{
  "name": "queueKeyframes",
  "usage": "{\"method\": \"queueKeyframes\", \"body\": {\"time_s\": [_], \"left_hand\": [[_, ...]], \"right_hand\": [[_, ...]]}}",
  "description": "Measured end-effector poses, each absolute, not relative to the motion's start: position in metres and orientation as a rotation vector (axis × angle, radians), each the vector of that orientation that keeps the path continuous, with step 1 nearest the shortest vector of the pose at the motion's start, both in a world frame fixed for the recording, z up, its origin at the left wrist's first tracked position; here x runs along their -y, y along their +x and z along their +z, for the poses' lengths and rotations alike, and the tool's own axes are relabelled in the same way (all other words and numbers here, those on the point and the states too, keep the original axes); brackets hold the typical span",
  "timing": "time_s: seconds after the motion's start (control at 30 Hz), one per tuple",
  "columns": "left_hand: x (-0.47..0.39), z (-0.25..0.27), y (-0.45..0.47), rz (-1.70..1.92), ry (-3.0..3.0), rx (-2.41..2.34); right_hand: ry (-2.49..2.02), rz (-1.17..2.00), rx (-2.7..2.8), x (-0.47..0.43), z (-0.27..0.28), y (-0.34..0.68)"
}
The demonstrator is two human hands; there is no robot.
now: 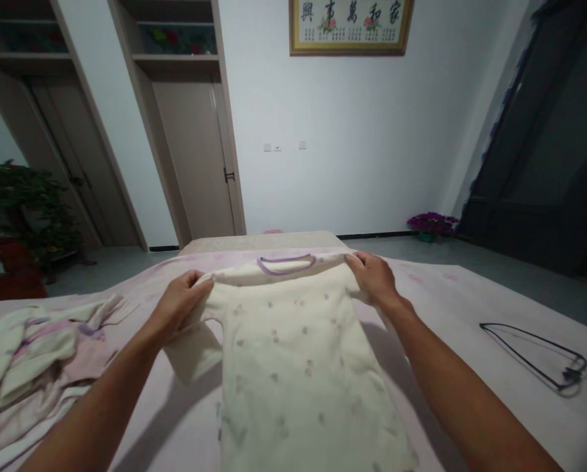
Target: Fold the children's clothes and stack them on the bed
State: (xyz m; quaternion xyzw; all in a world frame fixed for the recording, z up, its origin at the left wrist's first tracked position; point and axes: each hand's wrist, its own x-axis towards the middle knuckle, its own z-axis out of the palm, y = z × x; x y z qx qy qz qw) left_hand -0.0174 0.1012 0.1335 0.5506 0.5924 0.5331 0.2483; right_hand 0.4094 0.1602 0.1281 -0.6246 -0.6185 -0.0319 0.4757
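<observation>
1. A cream patterned fabric top with lilac neckband is at 6 o'clock in view, spread above a pale pink cloth.
2. The left hand, at the top's 10 o'clock, pinches one shoulder.
3. The right hand, at its 2 o'clock, pinches the other; hands well apart.
4. Rumpled cream and pink clothes lie at 9 o'clock.
5. A thin black hanger-like loop lies at 3 o'clock.

The left hand and right hand pinch a patterned cream top near its shoulders, purple-edged neck between them; a clothes pile lies on the pink sheet at left, a black hanger at right; beyond are a door, a plant and, on the wall, a framed sign.
</observation>
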Motion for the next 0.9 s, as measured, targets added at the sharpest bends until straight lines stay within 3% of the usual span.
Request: {"method": "queueKeyframes", "body": {"time_s": [0.2,0.5,0.73,0.9], "left_hand": [[-0.145,0.057,-0.02,0.824,1.904,-2.163],[-0.193,0.045,-0.004,0.578,2.074,-2.427],[-0.197,0.006,0.065,0.567,2.388,-2.082],[-0.201,-0.028,0.103,0.469,2.507,-1.89]], "right_hand": [[-1.843,0.012,1.793,-0.191,0.057,0.397],[-2.078,-0.053,1.862,-0.229,0.046,0.39],[-1.9,-0.094,2.125,-0.214,0.024,0.334],[-1.79,0.151,2.38,-0.202,-0.005,0.296]]}}
